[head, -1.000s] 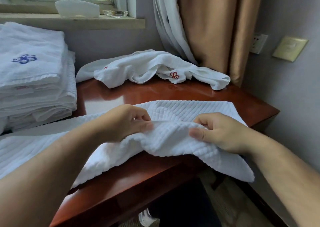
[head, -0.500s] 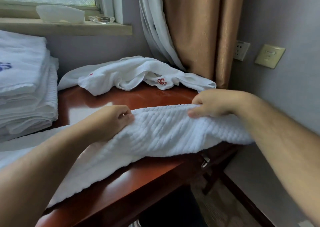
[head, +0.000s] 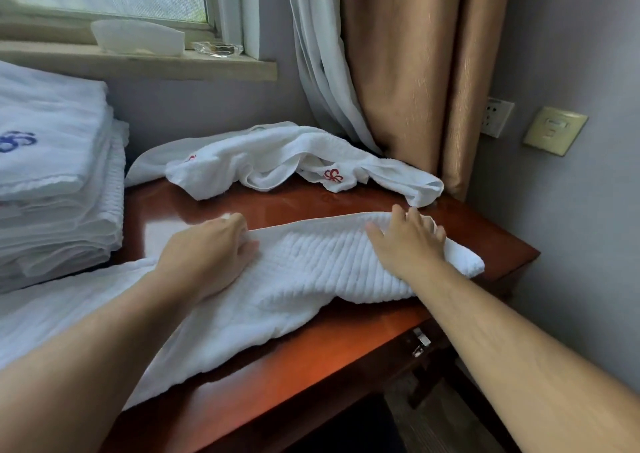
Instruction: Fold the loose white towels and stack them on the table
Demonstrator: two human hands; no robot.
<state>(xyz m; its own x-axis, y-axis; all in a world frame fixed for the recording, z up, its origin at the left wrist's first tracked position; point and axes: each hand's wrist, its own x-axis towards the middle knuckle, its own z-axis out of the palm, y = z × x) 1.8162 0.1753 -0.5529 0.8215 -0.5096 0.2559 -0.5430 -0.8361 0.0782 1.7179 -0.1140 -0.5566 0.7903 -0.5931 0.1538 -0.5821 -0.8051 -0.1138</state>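
A white ribbed towel [head: 311,269] lies folded over across the reddish wooden table [head: 311,203]; its left part trails off toward me. My left hand [head: 207,250] grips the towel's far folded edge with curled fingers. Flat on the towel's right end lies my right hand [head: 408,241], its fingers spread and straight. A loose crumpled white towel with red emblems [head: 277,158] sits at the back of the table. On the left stands a stack of folded white towels [head: 52,182], with a blue emblem on the top one.
A window sill [head: 138,61] with a white dish and a glass ashtray runs behind the table. Curtains [head: 398,71] hang at the back right corner. A wall socket [head: 497,116] and a switch [head: 554,130] sit on the right wall. The table's right edge drops to the floor.
Both hands carried the towel's near edge away from me and laid it over the far part. My right hand let go of its pinch and now lies flat on the towel.
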